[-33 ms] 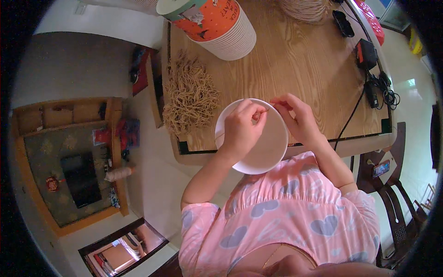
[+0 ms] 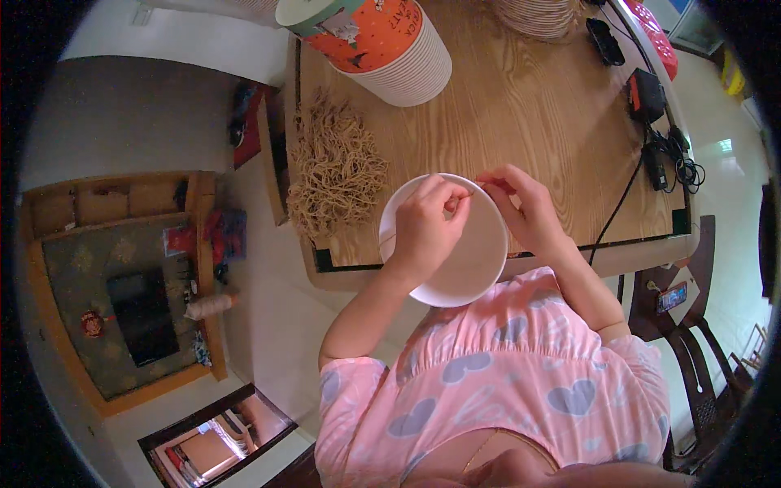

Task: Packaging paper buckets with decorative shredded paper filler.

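A white paper bucket [image 2: 464, 281] sits at the table's near edge, its open mouth turned toward me, and its inside looks plain. Over its left part is my left hand [image 2: 429, 226], fingers closed in a pinch on a thin brown cord [image 2: 471, 194]. A short stretch of the cord shows at the bucket's left rim. At the far right rim my right hand [image 2: 525, 207] has thumb and fingertips pinched together by the cord's end; the fingertips hide most of what they grip. Left of the bucket lies a loose heap of brown twine pieces [image 2: 333, 167].
A tall stack of paper buckets [image 2: 407, 65], the outermost orange and green, lies at the far left of the table [image 2: 504, 106]. A twine roll [image 2: 537, 16] stands at the far edge. On the right are a black tray [image 2: 604, 42], a black-and-red box [image 2: 645, 95] and coiled cables [image 2: 679, 159].
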Available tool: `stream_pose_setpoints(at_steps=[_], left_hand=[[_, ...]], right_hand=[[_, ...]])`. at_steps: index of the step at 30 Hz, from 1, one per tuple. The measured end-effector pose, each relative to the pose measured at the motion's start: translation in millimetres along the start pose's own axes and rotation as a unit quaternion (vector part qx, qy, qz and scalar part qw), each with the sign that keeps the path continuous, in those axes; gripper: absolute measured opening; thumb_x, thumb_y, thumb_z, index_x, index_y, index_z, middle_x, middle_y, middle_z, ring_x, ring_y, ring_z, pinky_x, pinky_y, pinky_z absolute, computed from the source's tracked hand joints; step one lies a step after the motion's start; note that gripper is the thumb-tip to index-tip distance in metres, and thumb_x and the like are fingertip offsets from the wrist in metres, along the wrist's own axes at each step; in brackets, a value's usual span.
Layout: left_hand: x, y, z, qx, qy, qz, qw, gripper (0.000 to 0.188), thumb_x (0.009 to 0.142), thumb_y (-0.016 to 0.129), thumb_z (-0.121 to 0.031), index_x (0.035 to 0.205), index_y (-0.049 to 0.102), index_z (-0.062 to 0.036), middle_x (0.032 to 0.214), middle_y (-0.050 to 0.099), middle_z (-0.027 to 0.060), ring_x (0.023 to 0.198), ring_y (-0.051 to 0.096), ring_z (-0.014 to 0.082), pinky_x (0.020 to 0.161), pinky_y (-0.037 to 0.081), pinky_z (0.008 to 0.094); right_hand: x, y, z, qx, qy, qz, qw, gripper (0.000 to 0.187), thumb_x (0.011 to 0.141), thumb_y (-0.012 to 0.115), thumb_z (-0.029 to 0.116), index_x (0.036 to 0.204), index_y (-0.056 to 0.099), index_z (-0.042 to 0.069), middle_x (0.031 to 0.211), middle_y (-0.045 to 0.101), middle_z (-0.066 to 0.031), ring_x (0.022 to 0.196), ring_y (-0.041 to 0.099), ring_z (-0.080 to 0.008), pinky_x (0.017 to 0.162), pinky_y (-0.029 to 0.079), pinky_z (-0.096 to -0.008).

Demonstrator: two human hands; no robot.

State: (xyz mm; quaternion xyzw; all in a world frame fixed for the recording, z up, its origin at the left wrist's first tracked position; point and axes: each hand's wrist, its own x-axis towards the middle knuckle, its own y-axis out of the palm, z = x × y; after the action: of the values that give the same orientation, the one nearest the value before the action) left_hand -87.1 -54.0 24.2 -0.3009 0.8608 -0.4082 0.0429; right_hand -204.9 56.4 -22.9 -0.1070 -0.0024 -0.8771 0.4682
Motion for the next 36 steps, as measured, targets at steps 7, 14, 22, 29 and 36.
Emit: stream_pose_setpoints(at_steps=[7,14,22,29,36], left_hand=[[1.7,0.4,-1.2,0.017,0.014,-0.009,1.0,0.008,0.071,0.067,-0.001,0.075,0.06,-0.002,0.071,0.056,0.0071,0.061,0.056,0.0181,0.055,0.044,0.0289],[1.7,2.7,-0.1,0.011,0.012,-0.009,1.0,0.008,0.07,0.067,-0.001,0.075,0.061,-0.0023,0.072,0.057,0.007,0.062,0.056,0.0181,0.055,0.044,0.0288],[0.9,1.9,0.9,0.009,0.017,-0.016,1.0,0.01,0.071,0.067,-0.002,0.08,0.062,-0.0033,0.077,0.059,0.006,0.063,0.056,0.0162,0.053,0.043,0.0272],[1.0,-0.1,1.6,0.012,0.011,-0.019,1.0,0.008,0.073,0.066,-0.003,0.079,0.061,-0.0035,0.077,0.059,0.0057,0.06,0.053,0.0157,0.052,0.042,0.0273],[1.7,1.0,2.5,0.002,0.017,-0.019,1.0,0.007,0.073,0.065,-0.003,0.078,0.06,-0.0027,0.076,0.059,0.006,0.06,0.054,0.0159,0.052,0.042,0.0272]], right_hand=[[3.0,-1.6,0.6,0.001,0.001,0.016,1.0,0.013,0.084,0.058,0.004,0.096,0.061,0.002,0.084,0.059,-0.0093,0.073,0.057,-0.0167,0.065,0.047,-0.0283],[6.9,-5.6,-5.2,0.005,0.06,0.07,0.996,0.01,0.085,0.056,0.002,0.094,0.058,-0.002,0.087,0.06,-0.0076,0.081,0.057,-0.0128,0.072,0.047,-0.0263],[2.2,1.2,-21.3,0.051,0.067,-0.003,0.996,0.009,0.088,0.053,0.007,0.095,0.051,0.0,0.082,0.06,-0.0082,0.073,0.056,-0.0132,0.067,0.047,-0.0271],[3.9,-2.9,-15.1,0.079,0.107,0.021,0.991,0.013,0.089,0.052,0.007,0.1,0.051,0.0,0.083,0.059,-0.007,0.078,0.056,-0.011,0.072,0.047,-0.0255],[6.0,-7.0,-10.3,0.086,0.087,0.068,0.99,0.016,0.089,0.053,0.005,0.104,0.058,0.001,0.093,0.058,-0.0038,0.088,0.055,-0.0098,0.077,0.045,-0.0229]])
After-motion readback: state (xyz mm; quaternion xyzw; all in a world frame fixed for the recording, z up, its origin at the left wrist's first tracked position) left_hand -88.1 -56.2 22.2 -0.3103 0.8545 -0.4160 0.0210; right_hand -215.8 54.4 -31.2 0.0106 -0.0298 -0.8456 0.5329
